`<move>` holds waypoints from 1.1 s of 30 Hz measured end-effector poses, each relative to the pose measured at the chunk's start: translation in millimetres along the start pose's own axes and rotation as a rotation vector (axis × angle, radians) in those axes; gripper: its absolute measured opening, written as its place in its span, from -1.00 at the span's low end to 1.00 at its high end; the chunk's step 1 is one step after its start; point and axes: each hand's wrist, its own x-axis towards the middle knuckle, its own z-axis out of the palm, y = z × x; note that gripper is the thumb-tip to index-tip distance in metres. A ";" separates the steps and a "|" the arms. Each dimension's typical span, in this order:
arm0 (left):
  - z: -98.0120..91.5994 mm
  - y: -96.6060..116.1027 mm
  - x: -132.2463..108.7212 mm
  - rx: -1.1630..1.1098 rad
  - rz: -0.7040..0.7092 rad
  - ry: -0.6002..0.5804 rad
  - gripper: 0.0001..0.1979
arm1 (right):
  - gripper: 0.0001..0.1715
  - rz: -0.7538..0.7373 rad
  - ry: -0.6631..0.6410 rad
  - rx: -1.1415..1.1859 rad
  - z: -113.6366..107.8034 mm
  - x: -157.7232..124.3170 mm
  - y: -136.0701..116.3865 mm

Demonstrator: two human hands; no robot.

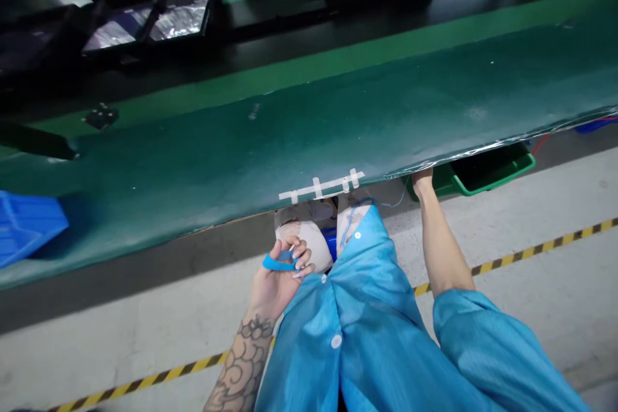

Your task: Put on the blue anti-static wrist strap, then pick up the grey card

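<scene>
A: What is the left hand (pixel 280 284) doing?

B: Its fingers are curled around a bright blue, flat, flexible band (pixel 275 264) bent into a loop. The palm is turned upward, in front of the blue smock (pixel 309 347) with white round buttons.

A: So where exactly is the band?

B: In that hand, between thumb and fingers, short of the near edge of the long, dark green worktop (pixel 367 116) and above the person's lap.

A: And the right hand (pixel 423 176)?

B: The arm reaches forward and the hand goes in at the worktop's edge, mostly hidden. I cannot tell whether its fingers are apart, together or clamped on something. Just beside it is a green plastic bin (pixel 493 188) with a raised rim, partly under the worktop.

A: Anything between the two arms?

B: A thin blue coiled cord (pixel 346 226) lies over one pale-clad leg, near the smock's hem. On the worktop's edge above are whitish strips of tape (pixel 302 193), one long with short ones across it.

A: What else is on the worktop?

B: A blue plastic container (pixel 29 225) at the far left, well apart from the hands. Along the back, black open trays (pixel 208 9) hold shiny silvery packets (pixel 181 18), rather blurred.

A: And the floor?

B: Grey, crossed by yellow-and-black striped tape (pixel 178 371).
</scene>
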 end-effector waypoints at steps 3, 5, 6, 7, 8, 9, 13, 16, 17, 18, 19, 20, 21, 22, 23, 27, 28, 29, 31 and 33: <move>-6.5 -0.8 3.9 -0.065 -0.039 0.011 -0.76 | -0.45 0.009 0.028 0.044 -11.3 -17.2 9.4; -9.7 0.2 5.7 -0.108 -0.064 0.015 -0.78 | -0.36 0.032 0.019 0.064 -20.1 -29.6 14.5; -11.3 0.9 6.7 -0.123 -0.075 0.015 -0.79 | -0.35 0.046 0.011 0.070 -24.5 -35.9 16.1; -13.1 1.6 7.8 -0.134 -0.086 0.014 -0.81 | -0.35 0.059 0.003 0.077 -28.7 -42.1 16.9; -15.2 2.1 9.3 -0.140 -0.095 0.013 -0.82 | -0.35 0.067 -0.001 0.085 -32.7 -48.4 16.7; -17.8 2.3 11.0 -0.145 -0.103 0.012 -0.83 | -0.35 0.073 -0.005 0.095 -36.5 -54.7 15.6; -33.7 0.4 22.3 -0.171 -0.116 0.021 -0.81 | -0.40 0.108 -0.071 0.164 -51.2 -80.4 3.0; -49.1 0.3 35.5 -0.209 -0.110 0.041 -0.75 | -0.50 0.167 -0.166 0.264 -63.4 -96.8 -9.2; -53.9 1.5 40.7 -0.222 -0.096 0.047 -0.74 | -0.53 0.182 -0.182 0.282 -67.3 -101.0 -12.4; -58.2 3.6 46.3 -0.233 -0.074 0.052 -0.75 | -0.55 0.192 -0.187 0.283 -71.0 -104.5 -14.9; -61.7 6.4 52.2 -0.240 -0.045 0.055 -0.77 | -0.57 0.198 -0.186 0.271 -74.1 -107.3 -16.7; -64.2 9.7 58.3 -0.243 -0.012 0.058 -0.79 | -0.57 0.201 -0.181 0.249 -76.4 -109.5 -17.7; -65.8 13.2 64.3 -0.244 0.023 0.057 -0.79 | -0.56 0.199 -0.172 0.221 -77.9 -111.2 -18.0; -66.3 16.4 70.1 -0.242 0.055 0.055 -0.75 | -0.55 0.193 -0.162 0.190 -78.6 -112.5 -18.0; -66.1 19.0 75.3 -0.239 0.082 0.050 -0.71 | -0.55 0.184 -0.152 0.161 -78.5 -113.5 -17.8; -62.5 19.9 86.5 -0.204 0.126 0.047 -0.73 | -0.51 0.132 -0.113 0.141 -75.1 -116.1 -18.8; -62.6 17.9 86.2 -0.186 0.120 0.052 -0.76 | -0.50 0.128 -0.102 0.153 -74.7 -117.5 -20.0; -63.4 15.4 84.7 -0.165 0.113 0.058 -0.76 | -0.49 0.129 -0.092 0.163 -74.5 -119.7 -21.5; -66.9 10.4 79.8 -0.131 0.105 0.068 -0.74 | -0.48 0.145 -0.080 0.171 -73.9 -128.8 -24.1; -70.8 6.9 74.5 -0.111 0.110 0.071 -0.70 | -0.47 0.181 -0.090 0.158 -68.5 -146.7 -24.6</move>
